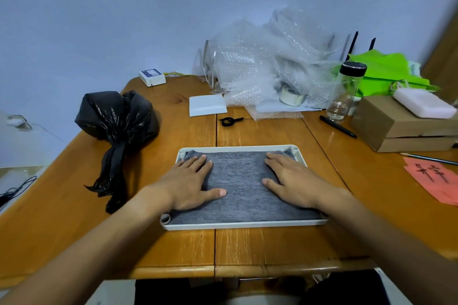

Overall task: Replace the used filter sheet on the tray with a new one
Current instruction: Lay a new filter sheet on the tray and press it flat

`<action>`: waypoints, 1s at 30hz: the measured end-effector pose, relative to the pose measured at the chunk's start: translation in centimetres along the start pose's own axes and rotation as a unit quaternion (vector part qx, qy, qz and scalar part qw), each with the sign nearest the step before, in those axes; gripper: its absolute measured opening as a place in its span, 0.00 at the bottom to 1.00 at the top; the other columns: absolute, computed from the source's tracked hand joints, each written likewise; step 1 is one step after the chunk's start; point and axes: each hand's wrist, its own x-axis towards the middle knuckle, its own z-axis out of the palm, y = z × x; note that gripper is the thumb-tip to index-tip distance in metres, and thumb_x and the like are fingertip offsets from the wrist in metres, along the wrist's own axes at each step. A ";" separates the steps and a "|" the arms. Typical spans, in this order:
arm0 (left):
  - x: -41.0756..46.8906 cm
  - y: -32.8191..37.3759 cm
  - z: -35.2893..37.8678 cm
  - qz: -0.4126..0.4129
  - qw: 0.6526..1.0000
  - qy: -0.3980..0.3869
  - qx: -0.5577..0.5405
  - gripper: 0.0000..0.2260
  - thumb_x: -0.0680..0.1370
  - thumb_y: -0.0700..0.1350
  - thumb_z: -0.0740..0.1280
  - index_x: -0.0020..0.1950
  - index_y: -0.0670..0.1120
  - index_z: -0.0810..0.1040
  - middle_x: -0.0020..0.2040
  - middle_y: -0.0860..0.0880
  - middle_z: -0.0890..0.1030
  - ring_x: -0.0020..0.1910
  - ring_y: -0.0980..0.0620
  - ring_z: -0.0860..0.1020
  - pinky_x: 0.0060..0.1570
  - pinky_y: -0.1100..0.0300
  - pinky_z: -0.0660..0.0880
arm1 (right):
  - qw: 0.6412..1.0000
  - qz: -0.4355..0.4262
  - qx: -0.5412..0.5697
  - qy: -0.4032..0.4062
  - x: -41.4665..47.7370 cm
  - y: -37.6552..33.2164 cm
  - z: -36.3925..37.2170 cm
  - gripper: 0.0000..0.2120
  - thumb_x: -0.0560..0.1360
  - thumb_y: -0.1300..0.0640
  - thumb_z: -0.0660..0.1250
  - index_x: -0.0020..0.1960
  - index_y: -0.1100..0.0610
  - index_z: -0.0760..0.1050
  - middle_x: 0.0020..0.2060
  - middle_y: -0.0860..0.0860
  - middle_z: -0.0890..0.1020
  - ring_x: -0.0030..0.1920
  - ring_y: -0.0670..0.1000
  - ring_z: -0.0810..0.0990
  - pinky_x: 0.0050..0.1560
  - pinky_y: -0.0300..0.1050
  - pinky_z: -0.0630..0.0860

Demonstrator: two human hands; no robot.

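A white rectangular tray [238,225] lies on the wooden table in front of me. A grey filter sheet [239,181] covers its inside, a little rumpled at the two far corners. My left hand [190,181] lies flat on the sheet's left side with fingers straight. On the sheet's right side my right hand [292,178] presses flat in the same way. Both palms face down and neither hand grips anything.
A tied black plastic bag [116,119] sits to the left. Behind the tray are a white pad [207,104], a black strap [230,121], bubble wrap [275,62] and a tape roll [292,96]. A glass bottle [347,91], pen [338,126], cardboard box [401,126] and pink paper [433,178] stand right.
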 end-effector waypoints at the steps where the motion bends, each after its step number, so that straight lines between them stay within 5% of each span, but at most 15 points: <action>1: -0.8 -0.3 -0.4 0.012 1.000 0.001 -0.011 0.43 0.75 0.75 0.52 0.84 0.54 0.45 0.84 0.52 0.45 0.82 0.48 0.50 0.79 0.51 0.50 | 1.000 -0.017 -0.001 0.020 -0.6 0.0 -0.6 0.28 0.80 0.37 0.57 0.75 0.51 0.66 0.73 0.49 0.69 0.72 0.51 0.67 0.71 0.48 0.66; 4: -3.8 -1.2 -1.1 0.047 0.998 0.005 -0.049 0.43 0.72 0.75 0.60 0.82 0.57 0.57 0.83 0.55 0.56 0.80 0.51 0.59 0.76 0.54 0.58 | 0.998 -0.033 0.051 -0.006 -3.0 -0.5 -2.2 0.15 0.75 0.34 0.65 0.51 0.44 0.75 0.46 0.42 0.78 0.45 0.42 0.77 0.44 0.39 0.73; 7: -5.5 -2.6 -1.1 0.054 0.993 -0.016 -0.100 0.41 0.68 0.75 0.65 0.77 0.60 0.66 0.80 0.60 0.60 0.79 0.56 0.57 0.75 0.57 0.54 | 0.989 -0.007 0.102 -0.111 -4.4 -0.5 -2.8 0.18 0.70 0.33 0.71 0.45 0.47 0.77 0.36 0.45 0.80 0.35 0.43 0.74 0.36 0.40 0.71; 12: -5.4 -3.9 -0.2 0.054 0.990 -0.005 -0.132 0.39 0.69 0.73 0.69 0.77 0.61 0.66 0.80 0.61 0.59 0.79 0.58 0.56 0.76 0.58 0.52 | 0.981 -0.002 0.140 -0.136 -4.9 -0.1 -2.7 0.18 0.70 0.35 0.72 0.46 0.48 0.76 0.35 0.44 0.77 0.34 0.42 0.71 0.34 0.39 0.68; 23: -5.1 -2.8 -1.6 0.044 0.997 -0.032 -0.063 0.36 0.73 0.62 0.73 0.77 0.58 0.64 0.79 0.56 0.62 0.78 0.51 0.61 0.75 0.56 0.56 | 0.988 0.000 0.021 -0.152 -4.8 0.8 -3.7 0.16 0.72 0.37 0.72 0.48 0.47 0.73 0.43 0.47 0.78 0.40 0.46 0.71 0.39 0.40 0.69; 27: -5.1 -3.1 -1.5 0.048 0.994 -0.031 -0.099 0.35 0.72 0.61 0.75 0.76 0.57 0.66 0.79 0.56 0.62 0.77 0.51 0.62 0.73 0.59 0.60 | 0.994 -0.004 0.037 -0.103 -5.2 1.1 -3.3 0.14 0.72 0.37 0.71 0.46 0.46 0.74 0.43 0.45 0.78 0.43 0.45 0.74 0.42 0.41 0.73; 30: -5.2 -4.1 -0.9 0.044 0.983 -0.030 -0.175 0.34 0.71 0.63 0.75 0.75 0.58 0.69 0.80 0.58 0.59 0.79 0.53 0.59 0.77 0.56 0.60 | 0.999 -0.020 0.028 0.009 -5.7 1.7 -2.4 0.09 0.77 0.40 0.66 0.51 0.44 0.76 0.49 0.40 0.75 0.51 0.43 0.75 0.52 0.39 0.73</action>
